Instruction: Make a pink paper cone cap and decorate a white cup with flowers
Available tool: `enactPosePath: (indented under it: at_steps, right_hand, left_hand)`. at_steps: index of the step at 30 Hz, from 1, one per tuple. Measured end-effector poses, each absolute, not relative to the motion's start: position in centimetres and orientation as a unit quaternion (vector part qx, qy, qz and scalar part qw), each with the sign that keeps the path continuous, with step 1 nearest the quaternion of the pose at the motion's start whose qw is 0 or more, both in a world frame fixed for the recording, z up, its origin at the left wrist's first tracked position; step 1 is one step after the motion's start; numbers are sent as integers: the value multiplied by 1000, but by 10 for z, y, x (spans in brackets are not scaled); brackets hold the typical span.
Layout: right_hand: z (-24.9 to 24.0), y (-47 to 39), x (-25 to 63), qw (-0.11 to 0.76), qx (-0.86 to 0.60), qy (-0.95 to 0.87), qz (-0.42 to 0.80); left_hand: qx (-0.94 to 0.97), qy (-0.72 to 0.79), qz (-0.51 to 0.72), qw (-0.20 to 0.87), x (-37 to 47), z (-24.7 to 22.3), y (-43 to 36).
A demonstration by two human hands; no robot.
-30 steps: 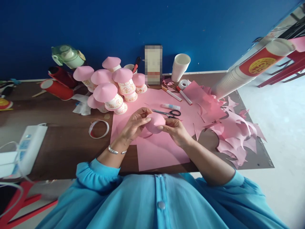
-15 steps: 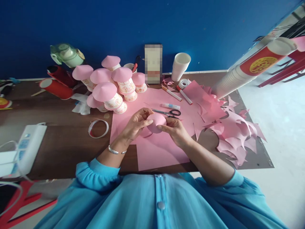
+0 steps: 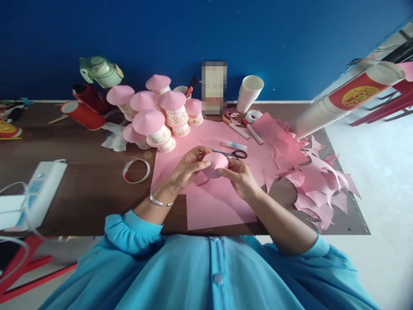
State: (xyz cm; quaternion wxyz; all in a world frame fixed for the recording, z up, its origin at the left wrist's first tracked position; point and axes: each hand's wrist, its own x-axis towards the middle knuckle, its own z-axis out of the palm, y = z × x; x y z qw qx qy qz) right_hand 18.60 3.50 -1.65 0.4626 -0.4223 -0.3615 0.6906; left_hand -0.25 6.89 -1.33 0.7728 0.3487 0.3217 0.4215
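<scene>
Between my two hands is a small pink paper cone (image 3: 214,165), held over the pink sheets. My left hand (image 3: 192,165) pinches its left edge, thumb on top and fingers underneath. On the other side my right hand (image 3: 241,175) grips the right edge, its thumb lying on the near part of the paper. Just behind the cone, scissors with black handles (image 3: 239,154) lie partly covered by it and my fingers. A glue stick (image 3: 235,146) rests a little farther back. Pink paper (image 3: 222,211) spreads across the table under both hands.
Several decorated cup towers with pink cone roofs (image 3: 149,122) stand at the back left. Two markers (image 3: 253,131), a tape roll (image 3: 253,116) and white cups (image 3: 250,92) are behind. Paper offcuts (image 3: 318,181) and a tall cup stack (image 3: 318,110) lie right; a tape ring (image 3: 136,171) and power strip (image 3: 45,193) left.
The view has shifted slightly, so the things on the table appear a little farther right. Both hands keep hold of the cone, with hardly any change of grip.
</scene>
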Motion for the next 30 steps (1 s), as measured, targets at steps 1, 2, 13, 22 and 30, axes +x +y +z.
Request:
enactPosePath:
  at_steps: [1, 2, 13, 22, 30]
  right_hand:
    - [-17, 35, 186, 461, -422, -361, 692]
    - [-17, 35, 186, 458, -421, -361, 694]
    - [-14, 38, 187, 493, -392, -364, 686]
    - [-16, 40, 188, 494, -425, -377, 658]
    - [-21, 41, 190, 517, -455, -354, 632]
  left_hand:
    - [350, 323, 421, 772, -2, -14, 69]
    - [352, 323, 419, 772, -3, -14, 68]
    - [317, 325, 441, 774, -5, -15, 72]
    - [308, 323, 447, 776, -7, -18, 73]
    - [258, 332, 484, 768, -4, -17, 75]
